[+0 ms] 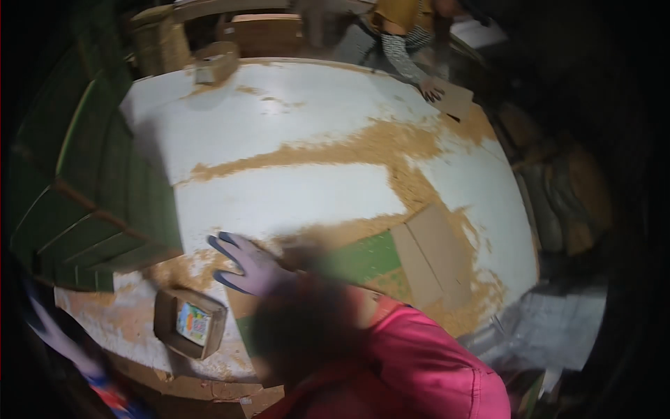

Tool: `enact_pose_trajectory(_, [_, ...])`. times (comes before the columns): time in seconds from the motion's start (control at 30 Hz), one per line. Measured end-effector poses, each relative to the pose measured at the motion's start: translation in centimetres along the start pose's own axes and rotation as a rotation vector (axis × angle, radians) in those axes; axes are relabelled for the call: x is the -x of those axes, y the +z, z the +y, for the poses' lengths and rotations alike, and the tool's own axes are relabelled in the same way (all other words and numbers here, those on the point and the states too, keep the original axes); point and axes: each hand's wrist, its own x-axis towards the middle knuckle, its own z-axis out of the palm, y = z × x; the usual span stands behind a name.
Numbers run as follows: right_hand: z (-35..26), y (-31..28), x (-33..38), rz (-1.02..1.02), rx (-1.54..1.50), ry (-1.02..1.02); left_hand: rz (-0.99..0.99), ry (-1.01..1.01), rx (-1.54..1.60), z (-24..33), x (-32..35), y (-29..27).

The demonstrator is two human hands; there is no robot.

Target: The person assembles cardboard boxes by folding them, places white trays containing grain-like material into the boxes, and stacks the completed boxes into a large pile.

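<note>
My right hand [251,271], in a pale purple glove with dark blue fingertips, reaches left over the white table [279,195]. Its fingers are spread and hold nothing. My left hand [56,335], in a similar glove, is at the far left below a stack of green slabs or boxes [118,202]; its fingers fade into the dark rim. Between the hands sits a small open cardboard box [164,325] with a colourful printed card [192,322] inside. A green panel [363,255] and a folded cardboard sheet [436,255] lie beyond my pink right sleeve [426,349].
Sawdust-like brown crumbs [356,146] streak the table. Another small carton [218,64] stands at its far left edge. At the far right, a co-worker's hand [431,91] rests on a cardboard piece [455,101]. Clear plastic sheeting [558,328] lies at the right.
</note>
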Motion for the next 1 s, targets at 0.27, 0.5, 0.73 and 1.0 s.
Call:
enact_pose_trajectory(0.27, [7.4, -32.4, 35.3, 0.622, 0.737, 1.148, -0.813, -0.307, -0.328, 2.6, 36.5, 8.8])
enact_pose_trajectory(0.5, [14.9, -31.3, 37.0, 0.24, 0.675, 1.383, -1.05, -0.336, 0.39, 0.5, 36.3, 8.7])
enact_pose_trajectory(0.73, [13.3, -36.4, 39.7, 0.037, 0.58, 1.165, -1.165, -1.069, 0.319, 6.0, 33.2, 12.6])
enact_pose_trajectory(1.0, [19.7, -36.3, 42.2, 0.349, 0.055, 1.115, -1.112, -0.739, 0.494, 8.5, 35.2, 14.9])
